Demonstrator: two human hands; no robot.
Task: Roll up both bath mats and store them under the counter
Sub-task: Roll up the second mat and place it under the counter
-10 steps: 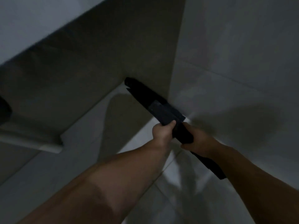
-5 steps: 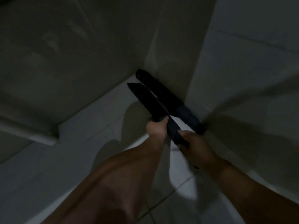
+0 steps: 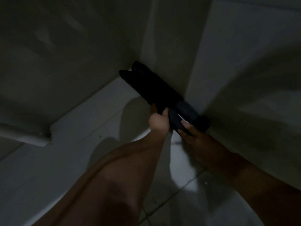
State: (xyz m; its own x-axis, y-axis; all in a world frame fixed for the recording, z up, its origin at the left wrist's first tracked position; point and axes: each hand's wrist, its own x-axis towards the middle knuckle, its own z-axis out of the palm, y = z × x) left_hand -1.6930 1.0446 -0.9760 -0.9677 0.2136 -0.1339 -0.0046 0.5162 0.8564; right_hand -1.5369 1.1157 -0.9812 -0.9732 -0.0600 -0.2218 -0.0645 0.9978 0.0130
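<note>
Two dark rolled bath mats lie side by side in the dim corner under the counter. The far rolled mat (image 3: pixel 187 110) rests on the floor against the right wall. The near rolled mat (image 3: pixel 143 88) lies pressed against its left side, running diagonally toward the corner. My left hand (image 3: pixel 158 120) grips the near mat at its middle. My right hand (image 3: pixel 193 136) holds the same mat's near end, fingers wrapped over it.
Pale tiled floor (image 3: pixel 97 121) runs under the counter. A dark back wall (image 3: pixel 65 54) and a light right wall (image 3: pixel 236 70) meet at the corner. A white ledge (image 3: pixel 40 141) juts from the left.
Both hands have pushed the near mat further into the corner until it lies flush beside the far mat. The camera has dropped lower and closer.
</note>
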